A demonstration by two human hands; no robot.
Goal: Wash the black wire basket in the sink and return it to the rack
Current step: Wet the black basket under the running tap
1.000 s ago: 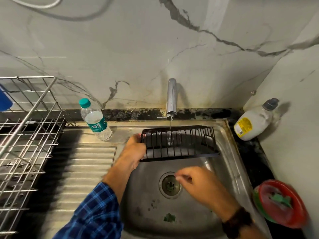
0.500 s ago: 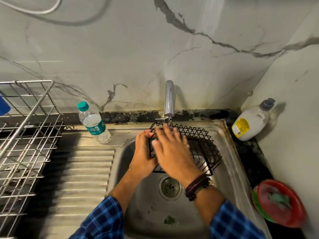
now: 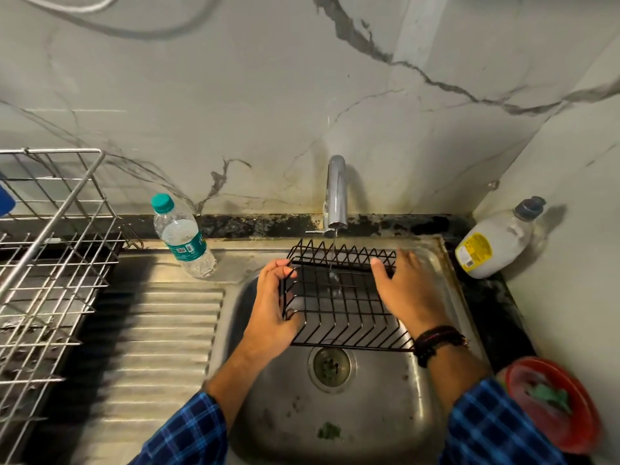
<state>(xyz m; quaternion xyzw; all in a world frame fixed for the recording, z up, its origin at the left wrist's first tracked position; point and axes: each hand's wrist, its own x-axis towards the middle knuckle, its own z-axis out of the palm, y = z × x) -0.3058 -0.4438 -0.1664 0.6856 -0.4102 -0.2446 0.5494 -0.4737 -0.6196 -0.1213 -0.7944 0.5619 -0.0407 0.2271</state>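
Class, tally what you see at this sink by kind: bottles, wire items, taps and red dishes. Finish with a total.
Bottles: 2 (water bottle, white bottle)
Wire items: 2 (black wire basket, metal rack)
Taps: 1 (tap)
Red dishes: 1 (red dish)
Total: 6

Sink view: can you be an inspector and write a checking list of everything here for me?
Surface: steel sink; ribbed drainboard to its left.
Job's things: black wire basket held over the sink under the running tap; wire rack at far left.
Clutter: water bottle, white bottle with yellow label, red dish holding something green.
Hands: left hand grips the basket's left edge; right hand lies flat on its right side.
Cables: white cable looping on the wall, top left.
Surroundings: marble-look wall, dark stained back ledge.
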